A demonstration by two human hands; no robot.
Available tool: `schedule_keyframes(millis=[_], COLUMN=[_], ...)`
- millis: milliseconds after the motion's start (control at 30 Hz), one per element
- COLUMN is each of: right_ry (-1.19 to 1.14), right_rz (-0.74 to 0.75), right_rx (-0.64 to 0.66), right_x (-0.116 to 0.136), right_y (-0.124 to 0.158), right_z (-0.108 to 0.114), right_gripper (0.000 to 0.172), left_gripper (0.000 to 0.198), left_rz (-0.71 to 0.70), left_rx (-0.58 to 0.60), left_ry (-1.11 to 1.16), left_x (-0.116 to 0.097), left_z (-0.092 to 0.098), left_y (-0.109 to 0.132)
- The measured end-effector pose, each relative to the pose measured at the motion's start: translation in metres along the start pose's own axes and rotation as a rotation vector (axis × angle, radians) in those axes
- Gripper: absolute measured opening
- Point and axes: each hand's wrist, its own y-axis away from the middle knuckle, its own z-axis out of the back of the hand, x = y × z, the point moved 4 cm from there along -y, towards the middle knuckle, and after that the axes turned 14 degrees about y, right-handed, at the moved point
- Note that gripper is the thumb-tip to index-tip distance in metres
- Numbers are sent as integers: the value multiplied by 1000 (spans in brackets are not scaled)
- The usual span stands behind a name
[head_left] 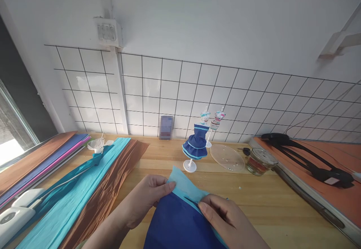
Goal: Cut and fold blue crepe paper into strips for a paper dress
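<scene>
My left hand pinches a light blue paper strip near its left end, thumb on top. The strip lies along the upper edge of a dark blue sheet, which hangs down towards me. My right hand grips the strip's right part between thumb and fingers, where a narrow dark gap shows between the layers. Just beyond my hands, a small dark blue dress with light blue trim sits on a miniature mannequin with a white round base. The lower end of the sheet is out of view.
Turquoise and brown crumpled paper lie at left, near a white power strip. Behind the dress stand two small patterned mannequins. Rightward are a clear round lid, a glass jar and a black strap-like device.
</scene>
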Motion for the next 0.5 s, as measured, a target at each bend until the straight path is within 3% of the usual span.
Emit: schedule_keyframes(millis=[500], right_ry=[-60], right_rz=[-11], right_rx=[-105], right_x=[-8], right_y=[-1], right_z=[-3], right_gripper=[44], left_gripper=[31], left_rz=[28], left_rx=[65], left_ry=[66], left_x=[-3], left_z=[-3], left_y=[3])
